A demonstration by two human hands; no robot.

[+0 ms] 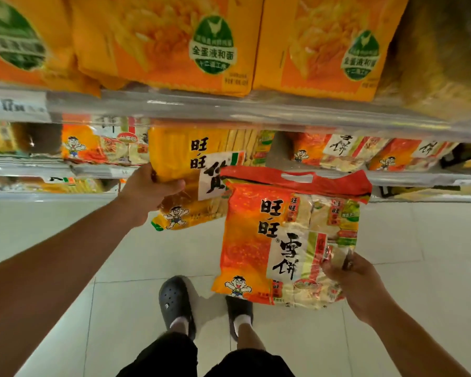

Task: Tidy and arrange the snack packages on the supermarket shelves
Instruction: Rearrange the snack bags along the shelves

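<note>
We take the shelf rail (229,110) as our landmark, the clear strip running across the upper part of the view. Above it stand big orange bags (174,42), each with a green oval badge reading 全蛋液和面. Below it sit rows of rice-cracker packs (335,153) on the lower shelf.

Below the rail and nearest us is the red-orange bag (283,240), held out over the floor, marked 旺旺 雪饼, with a red carry handle on top. Our right hand (348,278) pinches its lower right corner, fingers curled into the wrapper. Just behind it, closer to the rail, is the yellow bag (180,170), marked 旺旺; its large black character is half hidden. Our left hand (147,191) grips its left edge, thumb across the front.

To do this well, we judge that each bag should go with its own kind, face forward and upright. A corner pinch lets a full bag swing, so supporting it from beneath would likely help.
</note>
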